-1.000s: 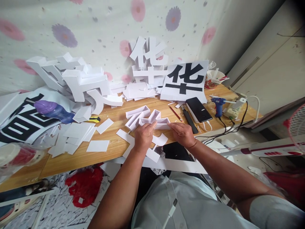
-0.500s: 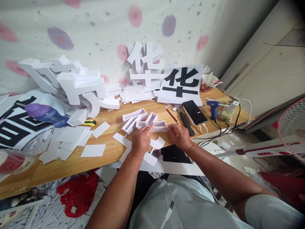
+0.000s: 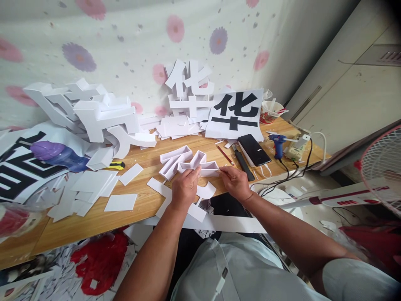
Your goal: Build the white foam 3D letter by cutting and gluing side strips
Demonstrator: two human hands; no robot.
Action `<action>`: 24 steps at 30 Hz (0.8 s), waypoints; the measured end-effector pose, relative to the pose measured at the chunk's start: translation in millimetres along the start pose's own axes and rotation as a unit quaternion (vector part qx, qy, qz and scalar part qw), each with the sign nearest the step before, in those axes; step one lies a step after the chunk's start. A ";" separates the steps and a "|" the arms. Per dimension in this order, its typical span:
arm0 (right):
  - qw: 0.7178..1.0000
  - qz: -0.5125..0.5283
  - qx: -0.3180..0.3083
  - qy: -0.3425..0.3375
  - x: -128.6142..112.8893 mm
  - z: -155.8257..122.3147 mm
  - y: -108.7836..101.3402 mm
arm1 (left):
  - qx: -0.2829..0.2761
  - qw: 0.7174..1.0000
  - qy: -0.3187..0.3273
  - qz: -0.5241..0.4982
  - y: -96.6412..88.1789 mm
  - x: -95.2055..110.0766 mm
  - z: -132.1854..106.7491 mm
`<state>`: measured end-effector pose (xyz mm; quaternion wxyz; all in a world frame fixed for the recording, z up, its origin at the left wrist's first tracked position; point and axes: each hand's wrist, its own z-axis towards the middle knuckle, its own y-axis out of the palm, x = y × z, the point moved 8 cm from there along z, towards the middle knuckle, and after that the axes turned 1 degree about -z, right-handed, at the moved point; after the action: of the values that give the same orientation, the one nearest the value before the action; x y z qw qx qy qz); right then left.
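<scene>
From the head view, my left hand and right hand meet at the walled piece, which lies near the front of the desk. My right fingers look pinched together on its right end. My left fingers rest on its near wall; whether the thumb clamps from below, I cannot tell.

I judge the thin walls to be the weak point: too hard a pinch could bend one or split a joint, and an uneven push could skew the corner. A sideways shove might knock the second piece just to its left. The flat cutout below sits close to the edge, so a dragging wrist could tip it off.

The desk is wood-grained and crowded: a pencil, phone and glue gun to the right, white offcuts and a yellow knife to the left. White letters stand behind, before a flowered wall covering. Scraps litter the lower left, around a red bag.
</scene>
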<state>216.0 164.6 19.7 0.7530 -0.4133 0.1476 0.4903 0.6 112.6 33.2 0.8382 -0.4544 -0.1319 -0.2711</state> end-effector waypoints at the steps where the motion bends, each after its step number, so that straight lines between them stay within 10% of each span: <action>1: 1.000 -0.001 -0.001 0.000 0.1 0.0 0.2 | 0.001 1.000 0.000 0.002 -0.1 0.1 -0.1; 24: 0.994 0.045 -0.039 -0.095 -8.0 -0.2 2.8 | -0.006 1.000 -0.002 0.015 2.0 -0.6 0.0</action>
<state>209.8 160.0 23.3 0.7243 -0.3867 0.0740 0.5659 1.3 113.8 31.5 0.8391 -0.4618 -0.1255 -0.2586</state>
